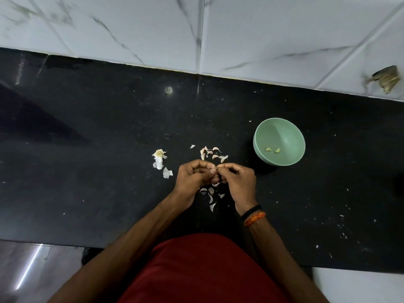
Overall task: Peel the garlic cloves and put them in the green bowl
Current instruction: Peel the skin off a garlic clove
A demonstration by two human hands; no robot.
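My left hand [193, 177] and my right hand [238, 180] meet above the black counter [98, 149], both pinching one small garlic clove [215, 167] between the fingertips. Several unpeeled cloves [211, 152] lie just beyond my hands. Loose peels [211, 196] lie under and behind my hands. The green bowl [262, 136] stands to the right of the cloves, with two peeled cloves [272, 150] at its bottom.
The garlic root stub with papery skin [159, 159] lies left of my hands. A white tiled wall [196, 29] rises behind the counter, with a brown scrap [387, 78] on it at the far right. Small skin flecks dot the counter's right side.
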